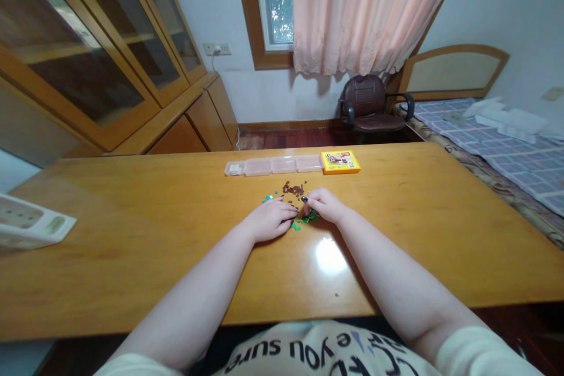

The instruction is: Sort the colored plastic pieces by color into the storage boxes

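Note:
My left hand [272, 220] lies flat on the wooden table, fingers stretched out to the right, touching the edge of a spread of small pieces. My right hand [324, 205] is bent with its fingers pinched together just above the green pieces [308, 218]; what is between the fingertips, if anything, is hidden. A pile of small brown pieces [294, 188] lies just beyond both hands. A few blue pieces [268, 198] show past the left hand. The pieces look like tiny building bricks.
Behind the pieces, a row of clear plastic trays [284, 165] touches a yellow box [341, 162] with a printed picture. At the left end stands a white holder [33, 222]. A brown office chair [369, 103] is beyond the table [154, 235], and a bed [497, 141] is at right.

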A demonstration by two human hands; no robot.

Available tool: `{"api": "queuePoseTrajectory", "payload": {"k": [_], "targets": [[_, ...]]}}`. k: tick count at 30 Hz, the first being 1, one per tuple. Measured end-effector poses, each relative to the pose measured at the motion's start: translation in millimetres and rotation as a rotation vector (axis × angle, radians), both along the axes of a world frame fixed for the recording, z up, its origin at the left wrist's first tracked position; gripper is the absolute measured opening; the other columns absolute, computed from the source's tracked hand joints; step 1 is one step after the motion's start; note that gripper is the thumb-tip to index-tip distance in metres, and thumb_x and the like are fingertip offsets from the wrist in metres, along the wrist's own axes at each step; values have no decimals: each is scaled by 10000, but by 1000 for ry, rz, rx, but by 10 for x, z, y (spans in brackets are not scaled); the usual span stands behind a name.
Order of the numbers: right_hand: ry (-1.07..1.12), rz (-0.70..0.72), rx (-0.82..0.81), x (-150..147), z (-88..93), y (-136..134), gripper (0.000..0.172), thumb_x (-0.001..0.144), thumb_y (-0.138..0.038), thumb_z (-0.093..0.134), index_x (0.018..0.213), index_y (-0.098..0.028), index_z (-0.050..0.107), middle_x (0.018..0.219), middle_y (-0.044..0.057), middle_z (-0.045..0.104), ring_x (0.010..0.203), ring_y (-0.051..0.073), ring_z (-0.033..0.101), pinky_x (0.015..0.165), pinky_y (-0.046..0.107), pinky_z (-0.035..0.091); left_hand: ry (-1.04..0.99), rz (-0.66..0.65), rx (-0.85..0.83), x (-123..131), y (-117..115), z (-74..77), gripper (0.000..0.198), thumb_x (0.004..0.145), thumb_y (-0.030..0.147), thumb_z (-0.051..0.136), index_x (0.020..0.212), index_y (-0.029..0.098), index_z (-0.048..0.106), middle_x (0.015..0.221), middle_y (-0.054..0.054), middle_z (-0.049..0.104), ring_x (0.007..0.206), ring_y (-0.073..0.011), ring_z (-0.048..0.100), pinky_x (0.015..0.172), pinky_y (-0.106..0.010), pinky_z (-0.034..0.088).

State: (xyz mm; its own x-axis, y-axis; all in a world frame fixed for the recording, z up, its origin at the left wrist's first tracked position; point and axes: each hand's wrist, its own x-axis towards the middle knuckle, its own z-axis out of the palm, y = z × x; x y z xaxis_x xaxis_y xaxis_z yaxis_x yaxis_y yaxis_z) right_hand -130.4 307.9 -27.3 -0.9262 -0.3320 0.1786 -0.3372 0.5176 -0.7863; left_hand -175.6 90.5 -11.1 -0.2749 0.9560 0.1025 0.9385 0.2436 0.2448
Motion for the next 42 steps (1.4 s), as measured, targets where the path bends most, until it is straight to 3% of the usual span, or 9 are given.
{"api": "queuePoseTrajectory", "payload": {"k": [5,14,20,26,33,42], "targets": [[-17,23,69,0,-16,-18,450,908,-334,388,628,-141,683,619,36,664,582,127,572,633,232,402,21,13,37,-17,-36,52,264,882,236,439,1005,233,672,995,-25,692,946,-173,606,1001,-393,364],[57,-168,207,-18,39,-42,369,922,-333,390,825,-149,696,787,63,684,710,158,576,650,239,373,74,57,78,53,12,73,259,868,267,475,1046,246,662,1115,-51,624,1058,-208,529,1035,-437,316],[119,-305,183,-9,23,-34,367,927,-322,366,725,-152,620,692,42,630,646,145,531,614,232,352,41,23,53,132,74,74,283,852,283,508,1105,274,635,1116,-41,602,1048,-211,515,1031,-434,313],[33,-204,116,9,30,-20,431,900,-337,393,551,-146,557,523,5,551,526,118,491,543,221,324,44,-19,37,140,84,80,238,849,262,510,1037,266,655,1087,-36,606,1013,-201,515,1006,-409,325],[-36,13,24,32,59,-31,446,909,-365,400,580,-139,600,574,20,625,564,123,555,595,221,379,35,17,66,75,44,71,184,866,264,482,914,223,655,1011,-38,626,971,-192,525,958,-374,360],[39,-9,123,23,76,-58,396,916,-361,396,687,-143,635,651,26,623,617,135,534,609,227,359,116,62,97,66,17,65,226,889,280,425,893,203,637,853,-46,623,855,-182,541,830,-335,395]]}}
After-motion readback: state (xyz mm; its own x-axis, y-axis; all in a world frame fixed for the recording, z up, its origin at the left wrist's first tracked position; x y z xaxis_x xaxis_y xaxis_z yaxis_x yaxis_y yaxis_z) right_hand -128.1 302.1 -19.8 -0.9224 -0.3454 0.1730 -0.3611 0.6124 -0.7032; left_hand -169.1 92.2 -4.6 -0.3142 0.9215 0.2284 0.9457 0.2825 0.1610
